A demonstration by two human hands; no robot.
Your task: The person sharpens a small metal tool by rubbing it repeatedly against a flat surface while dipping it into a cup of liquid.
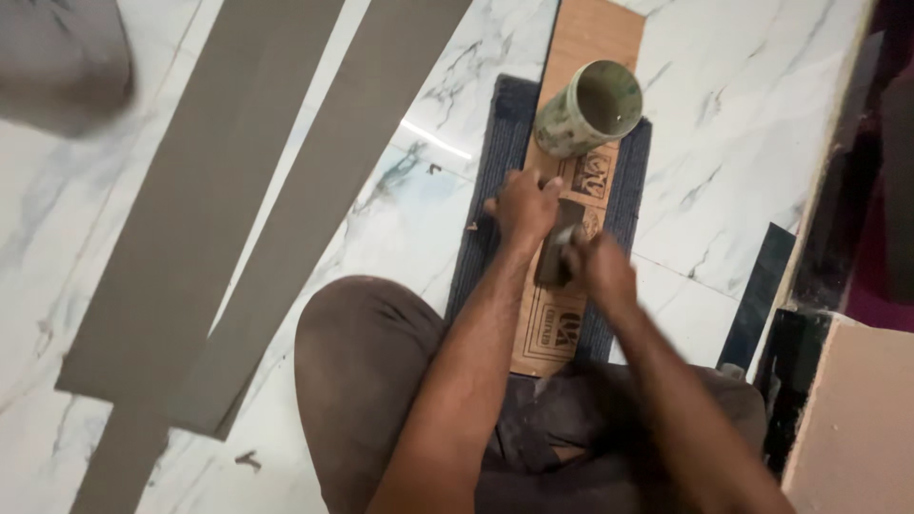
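Left hand (522, 205) is pressed fingers-down on the brown board strip (571, 190), prob to pin it so it won't slide on the dark mat (495, 171) underneath. Right hand (602, 269) is blurred; it's closed round a small dark block (557, 255), which sits btwn both hands, touching the strip. Can't tell what the block is. Green-smeared tin (586, 109) stands just past my left fingers, on the strip. Grey strips (238, 190) lie well off to the left on the marble floor (743, 114).

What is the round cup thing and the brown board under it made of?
The cup looks like hard plastic or a cut pipe piece: pale green, smudged, thin-walled, hollow. The board looks like plywood or thin wood: flat, brown, matte, with dark printed marks. I can't be sure of either.
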